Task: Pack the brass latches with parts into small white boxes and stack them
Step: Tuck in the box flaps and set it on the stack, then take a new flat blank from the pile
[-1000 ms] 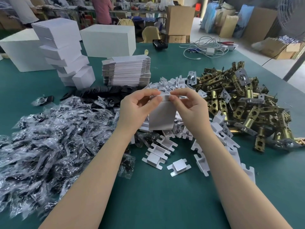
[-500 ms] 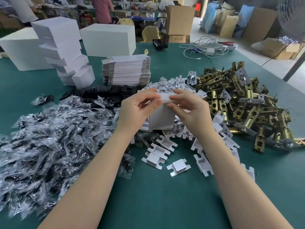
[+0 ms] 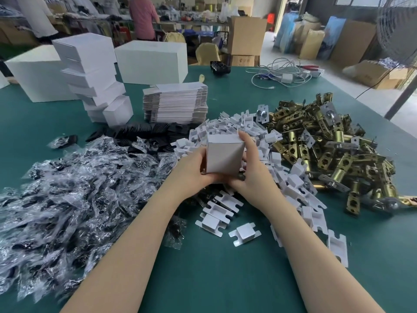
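White card, matte and crisply folded, forms the small box (image 3: 224, 155) held upright over the middle of the green table (image 3: 225, 279), its top flap closed and its flat grey-white front facing the camera. The left hand (image 3: 194, 170) cups the box's lower left side, fingers curled underneath it; the right hand (image 3: 252, 170) grips the right side, thumb running up the edge to the top corner. Behind and to the right lies a heap of brass latches (image 3: 327, 150), shiny gold tubes with silver faceplates. White folded card inserts (image 3: 237, 129) spill in a jagged drift around the hands. At left, crinkled clear plastic bags of dark parts (image 3: 67, 188) spread in a glossy mass. Farther back stand a squared pile of flat unfolded cartons (image 3: 176, 102) and a leaning stack of closed white boxes (image 3: 92, 73).
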Tool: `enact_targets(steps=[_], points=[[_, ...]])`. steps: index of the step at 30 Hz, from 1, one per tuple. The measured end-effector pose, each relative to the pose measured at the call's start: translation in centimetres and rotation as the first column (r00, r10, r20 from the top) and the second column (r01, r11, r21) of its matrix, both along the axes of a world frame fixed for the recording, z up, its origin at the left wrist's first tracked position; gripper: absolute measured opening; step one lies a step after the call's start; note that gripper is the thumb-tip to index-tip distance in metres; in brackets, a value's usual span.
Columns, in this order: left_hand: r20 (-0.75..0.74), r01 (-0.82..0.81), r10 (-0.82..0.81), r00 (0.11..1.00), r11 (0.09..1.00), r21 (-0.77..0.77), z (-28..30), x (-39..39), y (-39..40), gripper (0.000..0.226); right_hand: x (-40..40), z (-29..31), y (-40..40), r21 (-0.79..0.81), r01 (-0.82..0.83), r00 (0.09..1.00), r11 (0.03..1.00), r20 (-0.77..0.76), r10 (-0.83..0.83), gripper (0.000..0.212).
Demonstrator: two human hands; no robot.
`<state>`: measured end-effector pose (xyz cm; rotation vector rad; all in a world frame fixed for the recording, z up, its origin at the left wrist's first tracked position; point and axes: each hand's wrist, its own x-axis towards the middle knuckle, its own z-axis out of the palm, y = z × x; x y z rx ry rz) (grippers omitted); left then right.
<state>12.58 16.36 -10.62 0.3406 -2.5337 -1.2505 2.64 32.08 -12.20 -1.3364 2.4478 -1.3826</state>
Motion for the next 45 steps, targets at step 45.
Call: enact_targets(steps=[45], points=[[-0.023, -0.464, 0.6, 0.799, 0.593, -0.658, 3.9, -5.8, -25.0, 0.032, 0.7, -1.4, 0.1, 0.2, 0.119, 0.988, 0.973, -0.125, -0.095, 0.069]])
